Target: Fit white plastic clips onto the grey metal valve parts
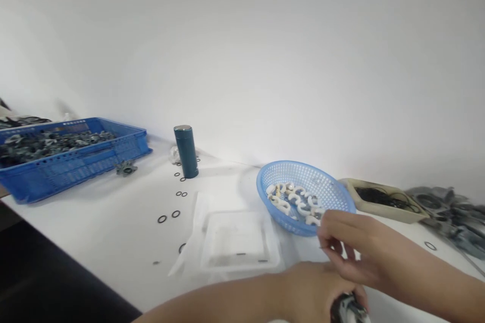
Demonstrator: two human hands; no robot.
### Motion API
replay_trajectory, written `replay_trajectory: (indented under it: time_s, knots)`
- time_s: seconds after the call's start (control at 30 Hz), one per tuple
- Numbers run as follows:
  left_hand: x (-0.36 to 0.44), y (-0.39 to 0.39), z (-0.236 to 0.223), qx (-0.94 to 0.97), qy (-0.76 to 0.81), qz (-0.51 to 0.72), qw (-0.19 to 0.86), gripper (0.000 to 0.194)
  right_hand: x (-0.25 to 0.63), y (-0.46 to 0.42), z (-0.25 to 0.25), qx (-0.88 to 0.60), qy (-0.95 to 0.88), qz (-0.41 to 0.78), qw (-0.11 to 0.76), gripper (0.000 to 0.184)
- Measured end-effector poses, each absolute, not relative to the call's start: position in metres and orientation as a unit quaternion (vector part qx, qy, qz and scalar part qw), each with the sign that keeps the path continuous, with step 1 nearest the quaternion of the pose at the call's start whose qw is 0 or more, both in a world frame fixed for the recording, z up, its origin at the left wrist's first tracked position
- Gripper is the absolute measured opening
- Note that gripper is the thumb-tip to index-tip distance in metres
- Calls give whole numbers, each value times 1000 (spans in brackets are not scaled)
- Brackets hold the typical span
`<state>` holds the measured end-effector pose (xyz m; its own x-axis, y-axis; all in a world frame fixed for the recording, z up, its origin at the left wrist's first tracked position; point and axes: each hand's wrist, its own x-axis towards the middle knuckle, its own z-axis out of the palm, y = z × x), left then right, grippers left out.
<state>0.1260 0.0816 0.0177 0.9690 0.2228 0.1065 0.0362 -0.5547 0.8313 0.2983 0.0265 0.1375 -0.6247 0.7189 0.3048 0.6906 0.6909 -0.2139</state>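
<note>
At the lower edge, my left hand [312, 287] is closed around a grey metal part [347, 308] with a white piece in it; most of the part is hidden by the hand and the frame edge. Just above it, my right hand [352, 247] has its fingers pinched together. A tiny dark tip shows at its fingertips, too small to name. Behind the right hand stands a light blue plastic basket [269, 199] with white curved pieces [293, 197] inside. Left of my hands, a shallow white tray [235, 227] holds a couple of small dark pins [241, 254].
A blue crate [76, 166] full of grey parts stands at the left, with one loose part [126, 168] beside it. A teal flask [186, 152] stands near the wall. Black rings [162, 219] are scattered about. Right: a beige bin [397, 213] and more grey parts [454, 212].
</note>
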Motion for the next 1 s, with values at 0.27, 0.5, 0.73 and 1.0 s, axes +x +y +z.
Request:
replay_trajectory:
  time_s: [0.27, 0.5, 0.73, 1.0]
  knots:
    - [107, 80, 18, 879, 38, 147, 452, 63, 390, -22, 70, -497, -787, 253, 266, 27]
    - [104, 75, 26, 854, 56, 237, 459, 48, 375, -45, 39, -457, -716, 337, 405, 27]
    - [101, 73, 37, 870, 101, 224, 428, 68, 363, -44, 29, -427, -702, 357, 443, 16]
    - [102, 69, 34, 888, 104, 242, 376, 60, 369, -39, 27, -420, -697, 356, 459, 18]
